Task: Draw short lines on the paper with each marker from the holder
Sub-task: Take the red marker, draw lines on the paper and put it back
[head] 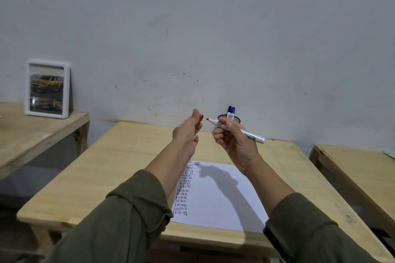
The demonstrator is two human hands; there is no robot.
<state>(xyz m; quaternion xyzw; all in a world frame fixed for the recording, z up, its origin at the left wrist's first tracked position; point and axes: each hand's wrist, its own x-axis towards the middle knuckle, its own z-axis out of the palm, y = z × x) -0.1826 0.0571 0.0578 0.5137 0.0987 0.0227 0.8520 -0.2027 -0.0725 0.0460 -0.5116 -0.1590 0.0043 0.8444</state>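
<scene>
red-tipped marker [235, 130] gripped uncapped in right hand [234, 143]; left hand [188, 132] pinches red cap [201, 116], both hands above paper [220, 194].

Dim, soft; edges perhaps warped.

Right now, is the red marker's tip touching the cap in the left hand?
Apart. The head view shows wall between the red marker's tip and the cap in the left hand.

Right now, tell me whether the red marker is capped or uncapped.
Uncapped. The red marker in the right hand shows its bare red tip, and the left hand pinches something red, apparently its cap.
</scene>
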